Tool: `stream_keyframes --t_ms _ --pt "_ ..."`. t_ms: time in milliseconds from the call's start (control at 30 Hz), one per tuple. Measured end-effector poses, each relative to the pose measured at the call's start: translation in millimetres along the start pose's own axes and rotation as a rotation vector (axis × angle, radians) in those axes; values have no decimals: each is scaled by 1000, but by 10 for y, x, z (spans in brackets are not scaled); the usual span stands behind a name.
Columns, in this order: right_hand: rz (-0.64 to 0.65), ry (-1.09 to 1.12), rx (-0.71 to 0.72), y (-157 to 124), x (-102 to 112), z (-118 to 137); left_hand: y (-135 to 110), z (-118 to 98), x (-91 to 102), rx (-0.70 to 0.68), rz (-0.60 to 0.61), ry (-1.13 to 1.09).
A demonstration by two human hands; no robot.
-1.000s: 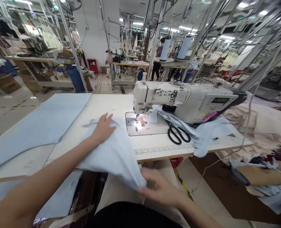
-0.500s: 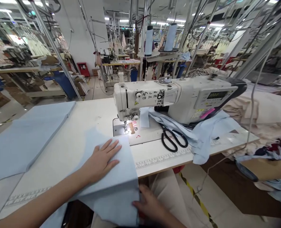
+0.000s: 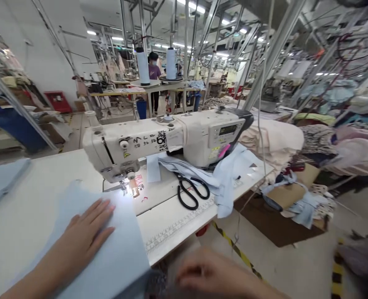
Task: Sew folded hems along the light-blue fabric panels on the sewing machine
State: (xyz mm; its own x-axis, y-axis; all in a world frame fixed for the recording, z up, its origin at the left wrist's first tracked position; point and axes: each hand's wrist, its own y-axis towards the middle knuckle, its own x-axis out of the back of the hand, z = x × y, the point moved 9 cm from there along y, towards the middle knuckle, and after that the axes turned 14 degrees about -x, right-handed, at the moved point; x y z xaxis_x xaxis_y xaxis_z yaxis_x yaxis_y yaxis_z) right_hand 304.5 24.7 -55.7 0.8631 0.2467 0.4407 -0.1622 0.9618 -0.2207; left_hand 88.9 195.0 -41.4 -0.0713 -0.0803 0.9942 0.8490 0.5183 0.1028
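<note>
My left hand [image 3: 84, 232] lies flat with spread fingers on a light blue fabric piece [image 3: 121, 245]. This piece covers the table's front left, its far edge close to the lit needle area of a white sewing machine [image 3: 140, 141]. Past the front table edge is my right hand [image 3: 207, 272], blurred by motion, its fingers seemingly curled. It looks apart from the fabric, and whether anything is in it I cannot make out. Black-handled scissors [image 3: 190, 193] rest on the table right of the needle, beside bunched light blue fabric strips [image 3: 225, 180].
Another folded light blue piece [image 3: 6, 178] lies at the table's left. Two blue thread cones [image 3: 143, 68] stand behind the machine. Piled pale cloth [image 3: 274, 137] is to the right, with a hanging cord [image 3: 261, 124] before it. A person [image 3: 154, 74] stands in the background.
The view has turned right, so the machine appears further left. My right hand has moved right, away from the fabric's edge. My left hand stays flat on the fabric.
</note>
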Motion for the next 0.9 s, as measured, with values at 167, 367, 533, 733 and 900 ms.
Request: stream_keyframes --t_ms 167,367,533,733,900 --pt "-714 -654 -124 211 1643 272 -372 -428 64 50 16 -3" --pt "-688 -841 -235 737 2021 -38 -742 -753 201 129 51 32" --pt "-631 -900 -286 758 2014 -106 -826 -779 213 110 23 90" --pt "-648 -933 -312 802 2050 -35 -898 -780 159 75 -104 159" --pt "-664 -958 -301 799 2040 11 -938 -778 62 1 -212 97"
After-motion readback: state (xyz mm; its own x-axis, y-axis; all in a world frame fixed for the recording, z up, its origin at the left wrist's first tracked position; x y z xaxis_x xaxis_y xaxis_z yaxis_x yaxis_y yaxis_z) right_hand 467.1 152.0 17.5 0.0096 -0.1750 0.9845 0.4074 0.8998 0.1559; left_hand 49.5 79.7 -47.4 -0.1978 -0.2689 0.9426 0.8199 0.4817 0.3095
